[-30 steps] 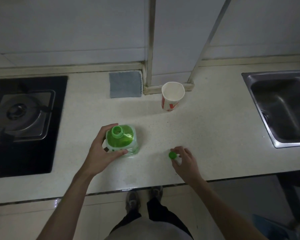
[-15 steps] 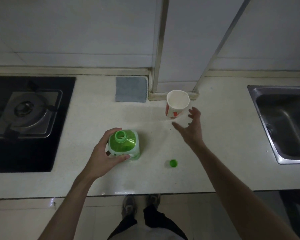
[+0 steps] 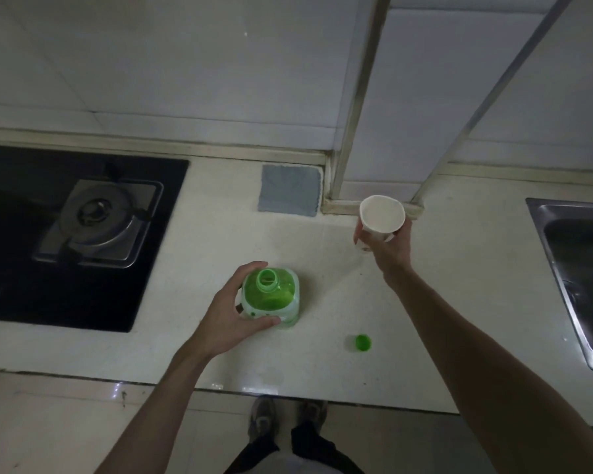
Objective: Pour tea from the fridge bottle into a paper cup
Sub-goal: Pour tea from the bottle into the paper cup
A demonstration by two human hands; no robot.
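Head view, left hand (image 3: pixel 225 319) gripping uncapped tea bottle (image 3: pixel 271 297), right hand (image 3: pixel 387 248) clasping paper cup (image 3: pixel 381 214)

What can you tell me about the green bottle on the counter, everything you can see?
The bottle is clear plastic, squarish, green inside, with a white label band and an open green neck, cap off. It stands upright on the pale counter, right of the stove, and the left hand grips its side.

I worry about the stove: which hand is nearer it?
Left. The left hand grips the bottle right of the stove; the right hand holds the cup farther right.
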